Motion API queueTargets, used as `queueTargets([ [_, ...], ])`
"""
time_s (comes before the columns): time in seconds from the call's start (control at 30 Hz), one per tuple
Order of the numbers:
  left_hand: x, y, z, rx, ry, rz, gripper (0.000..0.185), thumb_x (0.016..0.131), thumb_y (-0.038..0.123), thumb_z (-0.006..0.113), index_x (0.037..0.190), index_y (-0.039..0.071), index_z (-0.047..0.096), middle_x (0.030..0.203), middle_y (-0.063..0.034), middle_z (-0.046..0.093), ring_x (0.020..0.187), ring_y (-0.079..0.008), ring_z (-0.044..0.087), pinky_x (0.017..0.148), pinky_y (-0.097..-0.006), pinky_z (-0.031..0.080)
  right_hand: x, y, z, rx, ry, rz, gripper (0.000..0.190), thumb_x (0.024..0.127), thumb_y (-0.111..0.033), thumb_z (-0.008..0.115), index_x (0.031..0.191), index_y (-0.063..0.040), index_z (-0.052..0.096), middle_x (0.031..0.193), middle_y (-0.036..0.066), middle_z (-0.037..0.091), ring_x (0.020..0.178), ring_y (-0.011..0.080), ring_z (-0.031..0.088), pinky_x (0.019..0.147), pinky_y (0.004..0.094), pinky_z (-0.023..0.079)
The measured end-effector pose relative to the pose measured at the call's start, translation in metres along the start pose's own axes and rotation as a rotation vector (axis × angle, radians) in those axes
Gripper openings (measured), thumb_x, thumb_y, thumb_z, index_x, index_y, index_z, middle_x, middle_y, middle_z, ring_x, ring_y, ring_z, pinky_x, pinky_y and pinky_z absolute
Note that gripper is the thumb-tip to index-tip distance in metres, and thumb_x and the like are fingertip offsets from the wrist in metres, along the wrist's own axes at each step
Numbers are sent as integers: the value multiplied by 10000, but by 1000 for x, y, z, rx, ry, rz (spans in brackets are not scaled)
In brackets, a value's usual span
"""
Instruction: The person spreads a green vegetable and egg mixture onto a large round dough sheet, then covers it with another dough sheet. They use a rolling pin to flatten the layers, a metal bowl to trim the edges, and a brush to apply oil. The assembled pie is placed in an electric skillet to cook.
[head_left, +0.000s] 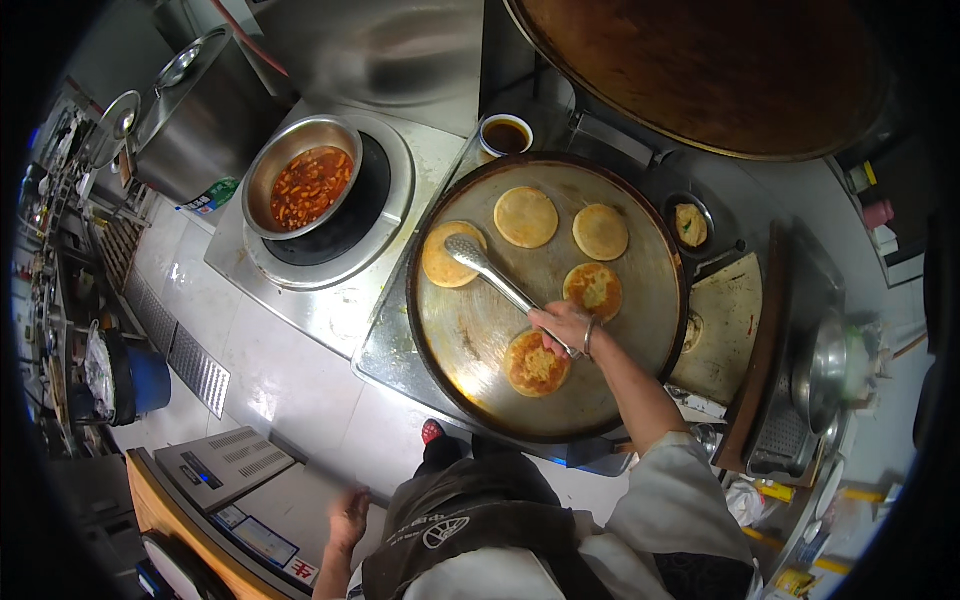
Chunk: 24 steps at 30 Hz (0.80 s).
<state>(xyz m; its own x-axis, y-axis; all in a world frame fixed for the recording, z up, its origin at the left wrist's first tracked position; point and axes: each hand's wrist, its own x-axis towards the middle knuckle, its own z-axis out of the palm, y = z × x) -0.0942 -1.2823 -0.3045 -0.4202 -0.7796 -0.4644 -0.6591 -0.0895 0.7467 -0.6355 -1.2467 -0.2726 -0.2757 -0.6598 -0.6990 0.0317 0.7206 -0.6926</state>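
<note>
My right hand (564, 325) grips a pair of stainless steel tongs (506, 289) above a large round griddle (480, 176). The tongs' perforated head lies over the left flatbread (442, 266); whether it touches is unclear. Two pale flatbreads, one at the top (526, 217) and one at the upper right (600, 232), lie on the griddle. Two others are browned: one (592, 289) sits just beyond my right hand, partly covered by it, and one (536, 367) lies just below it. My left hand (350, 516) hangs low at my left side, blurred, and its fingers are hard to make out.
A metal bowl of red sauce or stew (311, 184) stands tilted on the left burner. Behind the griddle are a small bowl of dark liquid (506, 136) and a raised round lid (705, 67). A small dish of yellowish paste (691, 226) sits right. A stockpot (202, 112) stands far left.
</note>
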Motion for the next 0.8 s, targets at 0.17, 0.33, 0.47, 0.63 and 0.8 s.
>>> queueTargets([
  [0.17, 2, -5, 5, 95, -23, 75, 105, 868, 25, 558, 942, -36, 601, 808, -99, 663, 756, -140, 626, 708, -275, 503, -23, 23, -12, -749, 579, -570, 366, 820, -374, 637, 832, -12, 581, 642, 112, 611, 554, 194, 614, 409, 307, 454],
  [0.33, 24, -14, 18, 21, -90, 104, 115, 850, 15, 576, 950, -35, 606, 809, -105, 664, 734, -145, 632, 690, -275, 509, -77, 11, 14, -1341, 893, -600, 600, 704, -407, 716, 1116, -14, 526, 927, 119, 616, 697, 222, 637, 563, 337, 527],
  [0.47, 40, 10, 20, 30, -105, 124, 125, 847, 14, 568, 956, -31, 607, 804, -105, 667, 723, -144, 639, 665, -275, 513, -89, 32, 13, -1315, 753, -483, 607, 713, -376, 722, 1142, -7, 505, 963, 137, 608, 746, 212, 632, 553, 319, 519],
  [0.63, 48, -1, 16, 127, -127, 241, 148, 839, 49, 568, 986, 50, 552, 799, -130, 651, 680, -253, 656, 613, -334, 520, -119, 32, -11, -359, 484, -185, 465, 833, -418, 610, 1004, 10, 543, 743, 107, 605, 522, 181, 580, 425, 295, 453],
  [0.8, 48, -3, 21, 41, -131, 156, 127, 856, 79, 564, 956, 6, 591, 794, -107, 657, 706, -182, 633, 638, -305, 508, -100, 32, -44, 323, 202, 144, 441, 881, -464, 529, 824, -26, 544, 599, 71, 563, 401, 150, 514, 334, 290, 386],
])
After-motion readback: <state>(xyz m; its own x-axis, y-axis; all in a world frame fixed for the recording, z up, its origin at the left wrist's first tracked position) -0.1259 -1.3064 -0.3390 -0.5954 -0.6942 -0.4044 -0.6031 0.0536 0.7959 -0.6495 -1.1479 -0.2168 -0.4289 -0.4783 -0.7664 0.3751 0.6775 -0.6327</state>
